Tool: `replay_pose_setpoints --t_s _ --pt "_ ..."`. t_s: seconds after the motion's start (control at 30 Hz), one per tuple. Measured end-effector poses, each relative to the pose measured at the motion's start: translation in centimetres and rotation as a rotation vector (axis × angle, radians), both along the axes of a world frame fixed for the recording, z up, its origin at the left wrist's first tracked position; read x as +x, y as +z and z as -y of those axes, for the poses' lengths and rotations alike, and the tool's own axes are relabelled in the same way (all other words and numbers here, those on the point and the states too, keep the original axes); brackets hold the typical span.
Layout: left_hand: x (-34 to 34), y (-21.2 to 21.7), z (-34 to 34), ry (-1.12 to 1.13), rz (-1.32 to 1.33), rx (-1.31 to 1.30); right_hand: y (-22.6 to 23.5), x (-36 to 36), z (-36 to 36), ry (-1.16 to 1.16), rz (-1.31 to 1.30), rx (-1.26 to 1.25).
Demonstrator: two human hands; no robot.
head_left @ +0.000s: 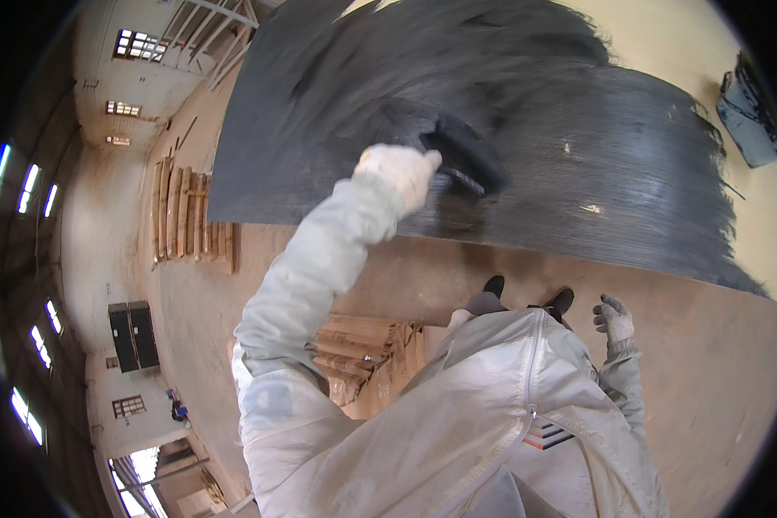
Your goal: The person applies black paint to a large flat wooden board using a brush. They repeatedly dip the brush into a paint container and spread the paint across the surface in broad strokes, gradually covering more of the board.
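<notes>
My left hand (401, 177), in a whitish glove, is closed around a wide black paint brush (469, 157). The brush rests on a large board (678, 30) whose cream surface is mostly covered with streaky dark grey paint (535, 104). Its grip is hidden behind my fingers. Low at my right side hangs my right hand (614, 318), apart from the board. Its glove is stained dark at the fingers, which are loosely bent and apart, with nothing in them.
A paint-smeared grey container (751, 119) stands at the board's right end. Beyond the board's left edge lie stacked long wrapped bundles (181, 211). Brown wrapped packages (354, 350) lie behind my left arm. A black cabinet (133, 337) is by the far-left wall.
</notes>
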State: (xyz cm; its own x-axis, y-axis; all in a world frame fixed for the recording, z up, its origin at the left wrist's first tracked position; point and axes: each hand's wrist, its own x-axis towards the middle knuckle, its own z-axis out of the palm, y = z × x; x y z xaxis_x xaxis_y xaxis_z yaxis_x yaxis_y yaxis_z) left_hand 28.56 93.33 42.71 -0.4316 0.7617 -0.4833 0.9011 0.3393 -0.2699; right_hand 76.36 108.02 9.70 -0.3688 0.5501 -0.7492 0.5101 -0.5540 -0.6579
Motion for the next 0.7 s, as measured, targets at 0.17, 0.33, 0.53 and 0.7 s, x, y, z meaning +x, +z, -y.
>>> replay_pose_setpoints --t_s 0.17,0.33,0.53,0.7 --pt "2.8 1.2 11.0 0.286 -0.055 -0.146 -1.8 0.6 -1.0 0.012 0.000 -0.034" --pt "1.5 2.1 14.8 0.531 -0.092 -0.206 -3.4 0.8 -1.5 0.017 0.019 -0.060" --pt "6.1 2.0 7.2 0.434 -0.075 -0.133 -3.0 0.3 -2.8 0.033 -0.002 -0.068" --pt "-0.9 0.4 2.6 0.342 -0.159 0.017 -1.0 2.0 -4.5 0.029 -0.047 -0.034"
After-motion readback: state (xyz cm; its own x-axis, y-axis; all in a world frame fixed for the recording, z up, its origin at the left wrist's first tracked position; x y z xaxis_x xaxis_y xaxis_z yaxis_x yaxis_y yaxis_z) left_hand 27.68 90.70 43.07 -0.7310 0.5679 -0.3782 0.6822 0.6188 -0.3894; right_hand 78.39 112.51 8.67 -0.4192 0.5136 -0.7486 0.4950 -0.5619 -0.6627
